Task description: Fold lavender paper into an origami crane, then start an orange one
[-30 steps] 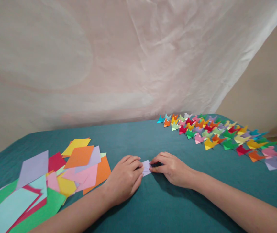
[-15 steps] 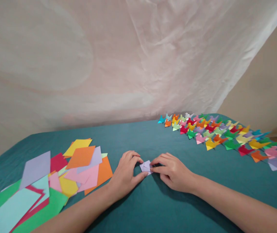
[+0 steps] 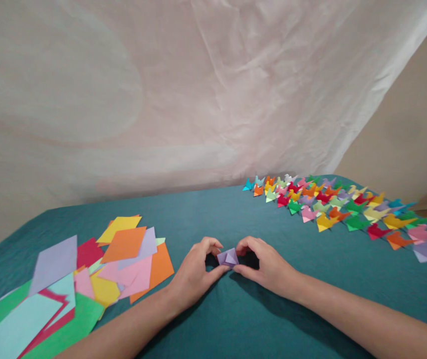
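1. With the folded lilac paper (image 3: 227, 259) taken as the clock's centre, the left hand (image 3: 201, 263) was at nine o'clock and the right hand (image 3: 266, 262) at three. The paper lay between them, near the middle of the teal worktop (image 3: 198, 214).

2. Each hand pinched its own end of the paper, thumb toward six o'clock and curled fingers toward twelve; how firmly they pressed could not be told. An uneven pull from either side risked skewing the creases or tearing so small a piece.

3. A pale triangular flap (image 3: 232, 256) showed on the paper's upper face. If one thumb bore down harder than the other, the flap seemed liable to crease off line.

4. Only the ends were gripped, so a slipping fingertip looked the likeliest cause of the folds springing open.

5. Loose sheets (image 3: 123, 245) overlapped between eight and ten o'clock, with the left forearm (image 3: 134, 319) close beside them; a careless sweep of it might have dragged some askew.

6. Paper birds (image 3: 326, 222) stood in rows between one and three o'clock, well apart from the right hand. A wide swing or a jolt to the worktop could have toppled a few.
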The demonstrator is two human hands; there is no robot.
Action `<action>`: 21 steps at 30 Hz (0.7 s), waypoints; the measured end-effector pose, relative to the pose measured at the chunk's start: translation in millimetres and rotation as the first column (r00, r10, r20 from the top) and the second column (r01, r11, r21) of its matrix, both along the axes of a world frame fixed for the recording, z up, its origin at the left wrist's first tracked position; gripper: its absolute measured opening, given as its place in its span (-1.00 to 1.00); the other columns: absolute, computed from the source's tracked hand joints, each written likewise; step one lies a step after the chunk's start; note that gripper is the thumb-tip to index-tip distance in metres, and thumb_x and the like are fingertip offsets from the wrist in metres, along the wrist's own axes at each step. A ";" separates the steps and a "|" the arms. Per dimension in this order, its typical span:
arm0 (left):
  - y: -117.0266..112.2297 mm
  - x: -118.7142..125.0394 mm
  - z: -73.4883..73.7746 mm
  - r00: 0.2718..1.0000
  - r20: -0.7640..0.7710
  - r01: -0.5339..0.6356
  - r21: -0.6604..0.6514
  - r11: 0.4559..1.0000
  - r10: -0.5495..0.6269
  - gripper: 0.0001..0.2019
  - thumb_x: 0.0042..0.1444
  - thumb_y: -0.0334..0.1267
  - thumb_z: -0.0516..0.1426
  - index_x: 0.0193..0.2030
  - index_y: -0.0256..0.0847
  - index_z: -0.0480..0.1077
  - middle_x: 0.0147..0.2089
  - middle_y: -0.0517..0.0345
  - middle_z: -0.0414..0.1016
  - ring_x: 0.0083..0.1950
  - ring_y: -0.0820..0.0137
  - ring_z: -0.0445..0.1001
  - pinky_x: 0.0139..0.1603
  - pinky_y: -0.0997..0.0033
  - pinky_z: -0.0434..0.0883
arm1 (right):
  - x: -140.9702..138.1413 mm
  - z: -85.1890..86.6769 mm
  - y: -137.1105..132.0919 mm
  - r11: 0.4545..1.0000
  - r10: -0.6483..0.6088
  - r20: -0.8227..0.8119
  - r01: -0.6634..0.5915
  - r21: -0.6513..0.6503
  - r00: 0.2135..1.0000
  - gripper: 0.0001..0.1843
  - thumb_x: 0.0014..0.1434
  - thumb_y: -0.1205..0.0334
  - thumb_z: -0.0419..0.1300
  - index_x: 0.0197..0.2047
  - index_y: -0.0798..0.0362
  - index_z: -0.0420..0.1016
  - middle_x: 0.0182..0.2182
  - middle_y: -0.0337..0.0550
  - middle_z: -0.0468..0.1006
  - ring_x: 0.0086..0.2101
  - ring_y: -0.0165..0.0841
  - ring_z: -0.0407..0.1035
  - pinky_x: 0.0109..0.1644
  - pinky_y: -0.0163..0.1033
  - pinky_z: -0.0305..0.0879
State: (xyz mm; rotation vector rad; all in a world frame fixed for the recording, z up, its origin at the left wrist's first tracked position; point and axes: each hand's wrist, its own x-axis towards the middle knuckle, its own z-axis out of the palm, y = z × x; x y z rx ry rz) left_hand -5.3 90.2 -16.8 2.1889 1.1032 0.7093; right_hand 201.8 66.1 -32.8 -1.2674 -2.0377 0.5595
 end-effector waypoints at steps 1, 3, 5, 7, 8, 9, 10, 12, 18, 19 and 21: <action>-0.5 0.5 0.3 1.000 0.021 0.002 -0.013 1.000 -0.001 -0.67 0.01 -0.32 0.22 -0.10 -0.18 0.22 -0.25 0.17 0.44 -0.16 0.32 0.44 -0.11 0.28 0.36 | -0.8 0.6 -0.8 1.000 0.008 -0.033 -0.009 -0.020 0.999 -0.75 0.00 0.29 0.27 -0.23 0.03 0.32 -0.34 -0.21 0.46 -0.32 -0.35 0.33 -0.24 -0.24 0.24; -1.1 0.9 0.3 0.999 0.053 0.009 -0.015 1.000 -0.008 -0.64 0.02 -0.35 0.20 -0.05 -0.17 0.20 -0.25 0.18 0.45 -0.17 0.34 0.45 -0.10 0.28 0.37 | -2.5 2.3 -2.1 0.998 0.030 -0.126 -0.037 -0.059 0.992 -0.69 0.03 0.30 0.24 -0.15 0.02 0.26 -0.37 -0.24 0.46 -0.35 -0.38 0.34 -0.25 -0.26 0.26; -1.3 0.7 -0.1 0.997 0.071 0.016 0.003 1.000 -0.016 -0.64 0.02 -0.37 0.19 -0.04 -0.15 0.21 -0.25 0.18 0.46 -0.17 0.34 0.46 -0.10 0.29 0.37 | -4.0 4.9 -3.0 0.993 0.051 -0.220 -0.074 -0.097 0.974 -0.66 0.06 0.30 0.22 -0.10 0.02 0.22 -0.41 -0.28 0.46 -0.40 -0.41 0.35 -0.28 -0.29 0.27; -1.6 0.2 -0.1 0.997 0.071 0.028 0.016 0.999 -0.029 -0.66 0.04 -0.35 0.18 -0.04 -0.15 0.23 -0.23 0.17 0.47 -0.16 0.34 0.46 -0.10 0.29 0.37 | -4.9 8.2 -3.7 0.990 0.074 -0.240 -0.100 -0.101 0.968 -0.78 0.10 0.29 0.19 -0.17 0.04 0.27 -0.44 -0.28 0.45 -0.44 -0.43 0.33 -0.33 -0.32 0.26; -1.7 0.1 0.2 0.997 0.067 0.036 0.022 0.999 -0.038 -0.69 0.05 -0.34 0.18 -0.05 -0.15 0.25 -0.22 0.16 0.47 -0.15 0.34 0.45 -0.10 0.29 0.37 | -5.0 9.8 -3.9 0.991 0.084 -0.220 -0.105 -0.087 0.972 -0.87 0.11 0.29 0.18 -0.24 0.04 0.32 -0.46 -0.27 0.45 -0.44 -0.43 0.32 -0.34 -0.33 0.25; -1.8 0.0 0.9 0.997 0.063 0.045 0.030 0.999 -0.046 -0.71 0.06 -0.32 0.18 -0.07 -0.15 0.27 -0.21 0.15 0.47 -0.15 0.34 0.45 -0.10 0.30 0.37 | -4.8 11.2 -4.1 0.993 0.090 -0.193 -0.103 -0.061 0.977 -0.94 0.12 0.28 0.17 -0.30 0.05 0.36 -0.47 -0.26 0.44 -0.45 -0.43 0.31 -0.35 -0.33 0.24; -1.9 0.1 1.8 0.997 0.059 0.053 0.040 0.998 -0.055 -0.74 0.05 -0.31 0.19 -0.10 -0.16 0.29 -0.20 0.15 0.46 -0.15 0.34 0.44 -0.11 0.31 0.37 | -4.6 12.4 -4.3 0.995 0.093 -0.166 -0.099 -0.028 0.982 -0.95 0.13 0.28 0.16 -0.35 0.06 0.39 -0.48 -0.25 0.44 -0.45 -0.43 0.31 -0.35 -0.33 0.23; -2.0 0.5 4.0 0.996 0.058 0.069 0.068 0.995 -0.073 -0.78 0.03 -0.27 0.21 -0.17 -0.17 0.33 -0.20 0.14 0.45 -0.16 0.35 0.43 -0.13 0.32 0.37 | -4.1 13.6 -4.3 0.995 0.101 -0.134 -0.098 0.033 0.986 -0.92 0.15 0.29 0.15 -0.37 0.07 0.42 -0.49 -0.23 0.43 -0.45 -0.43 0.30 -0.35 -0.32 0.21; -2.7 2.0 7.2 0.980 0.095 0.156 0.185 0.970 -0.175 -0.90 0.16 -0.23 0.12 -0.32 -0.18 0.40 -0.32 0.14 0.46 -0.21 0.37 0.40 -0.12 0.29 0.33 | -5.2 13.1 -4.6 0.980 0.150 -0.092 -0.136 0.143 0.984 -0.91 0.15 0.32 0.14 -0.38 0.07 0.44 -0.50 -0.21 0.44 -0.43 -0.41 0.31 -0.33 -0.31 0.21; -3.2 2.1 7.3 0.980 0.094 0.156 0.201 0.967 -0.178 -0.88 0.18 -0.23 0.09 -0.33 -0.18 0.41 -0.33 0.14 0.47 -0.21 0.36 0.40 -0.11 0.27 0.33 | -5.6 13.1 -4.8 0.978 0.150 -0.077 -0.136 0.156 0.986 -0.91 0.16 0.32 0.14 -0.39 0.07 0.43 -0.50 -0.21 0.44 -0.43 -0.41 0.31 -0.32 -0.30 0.20; -4.2 2.0 8.1 0.981 0.076 0.157 0.229 0.961 -0.178 -0.84 0.20 -0.22 0.07 -0.35 -0.17 0.42 -0.34 0.12 0.48 -0.19 0.34 0.41 -0.10 0.23 0.32 | -6.1 13.3 -5.3 0.975 0.141 -0.046 -0.131 0.180 0.989 -0.89 0.17 0.32 0.13 -0.39 0.06 0.44 -0.50 -0.21 0.45 -0.43 -0.40 0.31 -0.31 -0.28 0.20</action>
